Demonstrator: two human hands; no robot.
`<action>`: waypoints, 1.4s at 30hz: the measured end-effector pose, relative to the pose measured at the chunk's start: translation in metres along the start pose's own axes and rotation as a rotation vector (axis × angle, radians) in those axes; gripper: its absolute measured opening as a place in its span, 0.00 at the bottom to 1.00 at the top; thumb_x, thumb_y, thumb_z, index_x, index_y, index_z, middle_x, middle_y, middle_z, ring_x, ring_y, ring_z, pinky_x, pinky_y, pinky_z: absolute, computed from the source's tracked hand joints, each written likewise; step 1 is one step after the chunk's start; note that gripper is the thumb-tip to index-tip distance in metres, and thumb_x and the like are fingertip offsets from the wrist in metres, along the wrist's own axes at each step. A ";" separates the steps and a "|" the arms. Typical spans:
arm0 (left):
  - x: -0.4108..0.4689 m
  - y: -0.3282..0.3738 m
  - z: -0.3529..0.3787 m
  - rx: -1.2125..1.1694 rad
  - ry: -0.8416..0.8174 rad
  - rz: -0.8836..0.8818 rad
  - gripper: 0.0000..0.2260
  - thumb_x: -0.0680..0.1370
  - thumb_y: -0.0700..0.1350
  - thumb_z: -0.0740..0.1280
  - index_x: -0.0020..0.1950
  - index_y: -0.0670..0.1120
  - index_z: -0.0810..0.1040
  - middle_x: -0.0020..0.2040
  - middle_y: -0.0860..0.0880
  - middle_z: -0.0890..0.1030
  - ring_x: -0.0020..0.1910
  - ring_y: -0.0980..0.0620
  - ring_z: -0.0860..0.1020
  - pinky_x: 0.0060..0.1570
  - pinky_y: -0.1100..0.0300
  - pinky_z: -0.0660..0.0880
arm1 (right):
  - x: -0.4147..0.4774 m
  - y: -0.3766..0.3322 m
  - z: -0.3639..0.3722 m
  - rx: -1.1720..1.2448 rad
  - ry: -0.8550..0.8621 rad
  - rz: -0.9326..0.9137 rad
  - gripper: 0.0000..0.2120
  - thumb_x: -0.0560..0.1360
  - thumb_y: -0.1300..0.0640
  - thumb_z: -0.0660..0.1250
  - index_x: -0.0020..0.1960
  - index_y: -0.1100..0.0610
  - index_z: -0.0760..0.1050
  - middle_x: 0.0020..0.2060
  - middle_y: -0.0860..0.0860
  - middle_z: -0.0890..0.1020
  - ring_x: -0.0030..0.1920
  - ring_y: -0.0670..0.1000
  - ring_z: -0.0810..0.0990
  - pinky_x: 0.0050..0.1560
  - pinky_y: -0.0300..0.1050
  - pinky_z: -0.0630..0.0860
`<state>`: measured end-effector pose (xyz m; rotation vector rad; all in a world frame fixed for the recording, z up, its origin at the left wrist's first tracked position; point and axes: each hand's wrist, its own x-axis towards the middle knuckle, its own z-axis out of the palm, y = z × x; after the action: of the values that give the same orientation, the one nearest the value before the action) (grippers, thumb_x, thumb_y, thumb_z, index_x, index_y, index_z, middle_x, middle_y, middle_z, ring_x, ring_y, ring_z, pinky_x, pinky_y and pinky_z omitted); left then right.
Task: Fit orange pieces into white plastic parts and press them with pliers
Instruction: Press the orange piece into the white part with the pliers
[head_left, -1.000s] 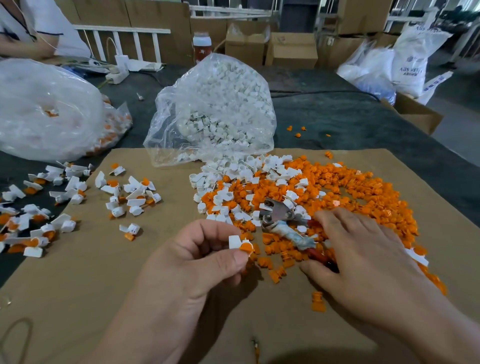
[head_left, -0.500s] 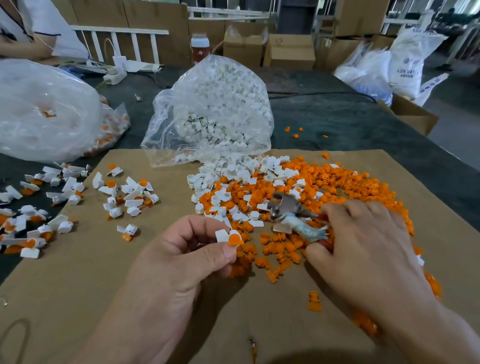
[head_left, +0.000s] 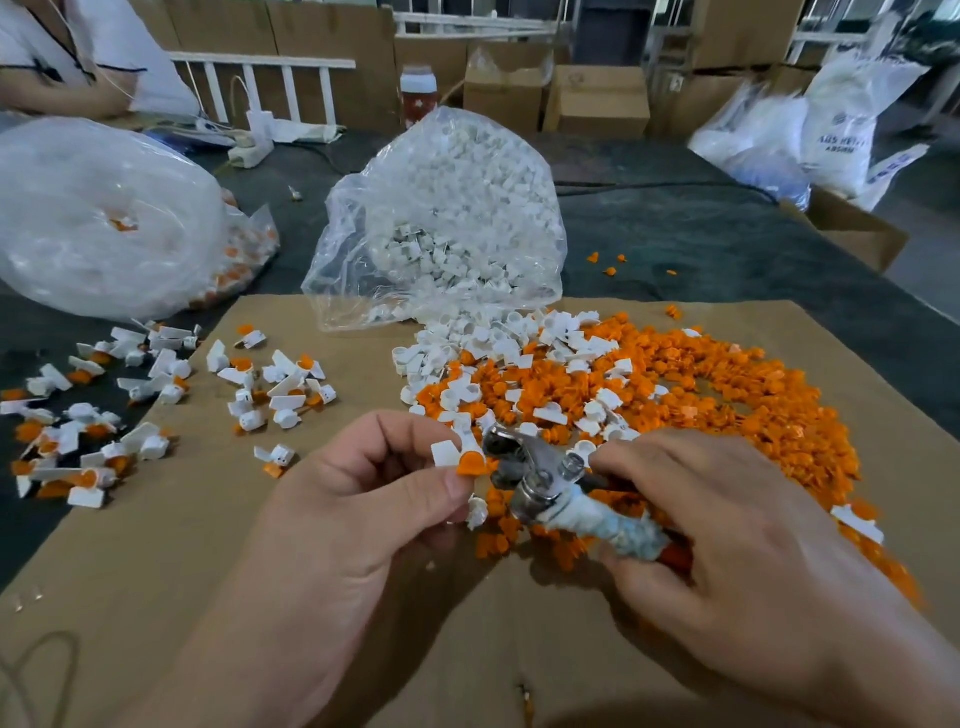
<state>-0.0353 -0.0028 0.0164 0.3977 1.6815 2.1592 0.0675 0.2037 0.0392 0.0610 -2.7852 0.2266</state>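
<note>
My left hand (head_left: 358, 525) pinches a white plastic part (head_left: 445, 453) with an orange piece (head_left: 471, 464) sitting in it. My right hand (head_left: 727, 551) grips the pliers (head_left: 540, 478) by their tape-wrapped handle. The metal jaws point left, right next to the held part. Behind them a heap of loose orange pieces (head_left: 701, 384) mixed with white parts (head_left: 498, 348) lies on the cardboard sheet (head_left: 171, 545).
An open clear bag of white parts (head_left: 447, 228) stands behind the heap. A second large clear bag (head_left: 98, 218) lies at the left. Assembled white-and-orange pieces (head_left: 156, 395) are scattered at the left. Another person's sleeve (head_left: 78, 57) shows far left; boxes and sacks stand behind.
My right hand has taken the pliers off the heap and lifted them left toward the part. My left hand has kept its hold on the white part with the orange piece.
</note>
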 end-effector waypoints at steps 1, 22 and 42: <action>0.000 0.000 0.000 0.026 -0.015 0.012 0.15 0.57 0.44 0.80 0.43 0.46 0.85 0.33 0.45 0.81 0.30 0.52 0.78 0.29 0.62 0.77 | 0.000 0.000 -0.001 0.004 -0.002 -0.001 0.22 0.68 0.43 0.61 0.59 0.50 0.74 0.49 0.44 0.79 0.50 0.44 0.72 0.49 0.44 0.70; -0.005 0.002 0.003 0.336 -0.002 0.145 0.15 0.60 0.52 0.83 0.43 0.55 0.85 0.34 0.46 0.82 0.31 0.52 0.79 0.32 0.59 0.79 | -0.003 -0.002 -0.006 -0.006 -0.069 -0.023 0.22 0.69 0.43 0.61 0.60 0.49 0.75 0.47 0.43 0.79 0.48 0.48 0.78 0.50 0.48 0.74; -0.008 0.005 0.003 0.290 -0.075 0.195 0.09 0.65 0.49 0.76 0.44 0.53 0.85 0.35 0.46 0.84 0.32 0.53 0.81 0.34 0.66 0.77 | -0.003 -0.008 0.001 -0.016 -0.020 0.021 0.14 0.69 0.39 0.59 0.35 0.49 0.72 0.28 0.43 0.71 0.29 0.47 0.70 0.27 0.42 0.68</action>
<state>-0.0271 -0.0052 0.0223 0.7418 1.9905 2.0008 0.0709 0.1957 0.0382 0.0306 -2.8079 0.2103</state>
